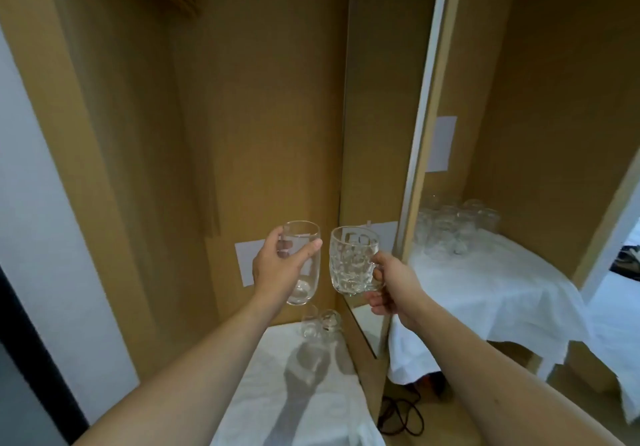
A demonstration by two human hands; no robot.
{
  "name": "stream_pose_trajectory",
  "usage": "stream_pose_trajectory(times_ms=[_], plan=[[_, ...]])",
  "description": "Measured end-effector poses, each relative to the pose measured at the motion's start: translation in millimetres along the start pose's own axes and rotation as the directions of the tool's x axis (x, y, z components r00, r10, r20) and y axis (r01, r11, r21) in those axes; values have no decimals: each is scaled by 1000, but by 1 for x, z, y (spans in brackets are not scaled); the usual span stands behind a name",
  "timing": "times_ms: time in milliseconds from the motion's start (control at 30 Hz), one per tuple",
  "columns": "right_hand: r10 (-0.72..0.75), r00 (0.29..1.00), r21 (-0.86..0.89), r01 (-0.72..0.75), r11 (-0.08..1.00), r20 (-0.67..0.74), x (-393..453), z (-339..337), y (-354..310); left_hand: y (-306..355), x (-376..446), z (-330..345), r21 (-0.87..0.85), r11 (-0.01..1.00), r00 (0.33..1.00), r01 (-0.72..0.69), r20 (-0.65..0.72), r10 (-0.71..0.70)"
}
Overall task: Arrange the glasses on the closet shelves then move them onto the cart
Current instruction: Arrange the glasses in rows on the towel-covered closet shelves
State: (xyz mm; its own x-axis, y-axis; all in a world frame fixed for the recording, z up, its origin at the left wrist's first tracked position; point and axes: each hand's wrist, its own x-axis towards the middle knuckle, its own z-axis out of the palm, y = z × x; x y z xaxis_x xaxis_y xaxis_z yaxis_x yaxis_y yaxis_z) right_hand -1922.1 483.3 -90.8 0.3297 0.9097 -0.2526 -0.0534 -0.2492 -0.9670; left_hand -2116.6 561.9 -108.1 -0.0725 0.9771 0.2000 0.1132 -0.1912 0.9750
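Two glasses held up over the low shelf, ready to set down.

The left hand (273,269) wraps a tall plain glass (302,261); the right hand (388,288) hooks the handle of a dimpled mug (352,265), both at frame centre and nearly touching. Best lowered one at a time, apart, beside the two glasses (320,323) on the white-clothed shelf (311,407) below; more glasses (453,229) wait centre right.

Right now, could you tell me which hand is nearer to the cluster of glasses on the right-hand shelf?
Right. The right hand, gripping the dimpled mug, is beside the cluster of glasses; the left hand, holding the tall glass, is farther left.
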Motion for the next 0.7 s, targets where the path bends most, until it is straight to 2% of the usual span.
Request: stream_pose_trajectory(times_ms=[400,700], plan=[[28,999,80,-25,997,-29,-71,-146,30,44,-124,108,64,998,994,6,111,-13],[72,990,134,-56,989,-120,-88,-225,47,52,-163,178,32,999,970,23,241,-30]])
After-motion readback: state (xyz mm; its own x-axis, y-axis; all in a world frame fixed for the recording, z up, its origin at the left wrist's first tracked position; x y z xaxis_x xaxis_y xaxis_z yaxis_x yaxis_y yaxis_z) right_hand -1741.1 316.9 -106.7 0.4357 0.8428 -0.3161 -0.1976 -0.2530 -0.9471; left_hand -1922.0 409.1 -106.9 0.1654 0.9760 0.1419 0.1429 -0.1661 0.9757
